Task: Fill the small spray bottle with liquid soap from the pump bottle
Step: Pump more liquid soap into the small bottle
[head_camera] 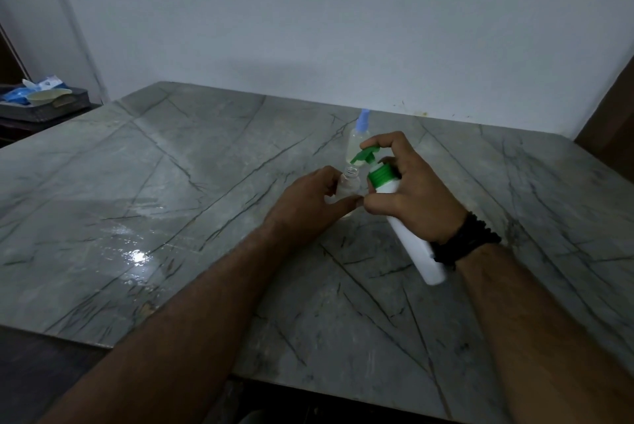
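My left hand [310, 206] grips a small clear spray bottle [349, 183] with its cap off and its mouth open upward. My right hand [410, 195] holds a white pump bottle [415, 245] with a green pump head [368, 153], tilted so its base points toward me. The index finger rests on top of the pump. The green nozzle tip sits just above and right of the small bottle's open mouth. Both bottles are held over the grey marble table [171, 200].
A second clear bottle with a light blue spray top [360, 135] stands on the table just behind my hands, holding yellowish liquid. A grey tray with a bowl and blue packets [41, 101] sits at far left. The white wall lies behind the table.
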